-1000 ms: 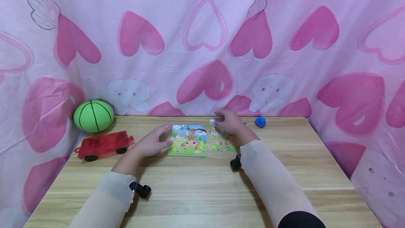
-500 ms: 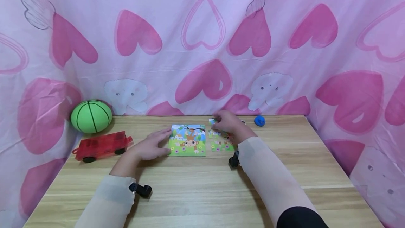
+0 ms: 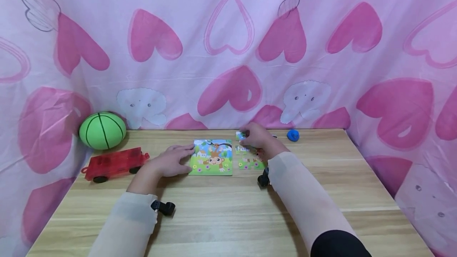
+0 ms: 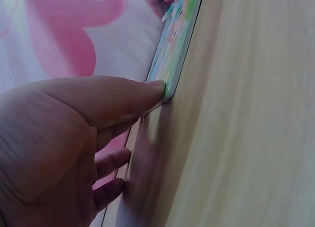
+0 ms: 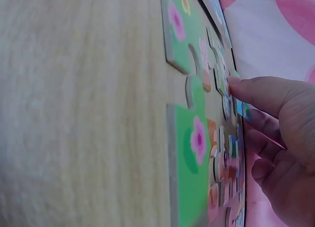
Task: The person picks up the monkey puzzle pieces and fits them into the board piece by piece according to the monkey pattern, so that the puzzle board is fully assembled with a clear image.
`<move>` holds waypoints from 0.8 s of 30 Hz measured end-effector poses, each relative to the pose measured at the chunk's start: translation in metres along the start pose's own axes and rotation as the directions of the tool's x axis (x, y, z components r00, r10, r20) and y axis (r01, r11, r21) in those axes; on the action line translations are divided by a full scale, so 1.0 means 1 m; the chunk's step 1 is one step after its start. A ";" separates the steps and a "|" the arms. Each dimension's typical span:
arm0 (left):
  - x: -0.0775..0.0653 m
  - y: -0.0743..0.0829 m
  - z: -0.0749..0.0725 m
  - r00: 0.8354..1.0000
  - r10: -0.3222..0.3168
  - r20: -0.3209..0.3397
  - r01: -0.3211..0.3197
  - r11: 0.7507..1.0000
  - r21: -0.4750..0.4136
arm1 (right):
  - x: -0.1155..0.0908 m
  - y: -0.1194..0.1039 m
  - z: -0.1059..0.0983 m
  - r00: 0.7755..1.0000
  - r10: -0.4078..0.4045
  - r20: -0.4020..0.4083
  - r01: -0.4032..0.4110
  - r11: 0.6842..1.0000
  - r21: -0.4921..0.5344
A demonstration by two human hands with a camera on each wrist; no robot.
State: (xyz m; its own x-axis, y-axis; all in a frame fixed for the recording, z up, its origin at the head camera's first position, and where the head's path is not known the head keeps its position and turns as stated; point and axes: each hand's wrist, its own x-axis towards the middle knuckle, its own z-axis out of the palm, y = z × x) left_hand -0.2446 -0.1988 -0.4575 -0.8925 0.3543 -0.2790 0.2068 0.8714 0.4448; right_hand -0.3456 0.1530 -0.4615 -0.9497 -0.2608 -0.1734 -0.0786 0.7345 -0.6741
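In the head view, the left edge of a monkey board (image 3: 210,167) is bracketed by the left hand (image 3: 170,163). Its fingers are extended and relaxed, clasping nothing; the board seems to be steadied by them. Just to the right, pieces (image 3: 250,165) in matching colours are laid flat, probably for comparison with the board's picture. The far-left piece (image 3: 239,135) is met by bent fingers of the right hand (image 3: 258,136). The ball (image 3: 102,131), truck (image 3: 114,165) and blue lump (image 3: 293,135) are set aside on the desk (image 3: 221,217), apparently out of the way.

In the left wrist view, the board's corner is touched by the thumb, as if to prevent sliding.

In the right wrist view, the thumb is brought low against the pieces, perhaps for alignment; whether a piece is pinched or only nudged cannot be told.
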 end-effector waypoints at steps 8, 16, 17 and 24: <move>0.002 0.003 0.001 1.000 0.022 -0.010 -0.022 0.999 0.048 | 0.002 -0.004 0.005 0.999 -0.015 -0.039 0.015 1.000 -0.007; 0.000 0.000 0.004 1.000 0.015 -0.004 -0.015 1.000 0.017 | -0.002 -0.014 0.014 0.995 -0.046 -0.089 0.050 0.998 0.041; 0.000 0.000 0.004 1.000 0.018 -0.006 -0.017 1.000 0.015 | -0.003 -0.016 0.016 0.994 -0.055 -0.095 0.060 0.996 0.059; -0.002 0.000 0.004 1.000 0.023 -0.014 -0.023 1.000 0.021 | -0.009 -0.037 0.035 0.991 -0.113 -0.074 0.126 0.972 0.197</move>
State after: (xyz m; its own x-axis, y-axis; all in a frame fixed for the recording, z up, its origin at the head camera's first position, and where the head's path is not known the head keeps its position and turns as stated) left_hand -0.2410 -0.1979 -0.4603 -0.8931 0.3697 -0.2562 0.2358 0.8699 0.4333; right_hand -0.3238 0.1059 -0.4604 -0.9545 -0.2951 -0.0421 -0.1363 0.5576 -0.8188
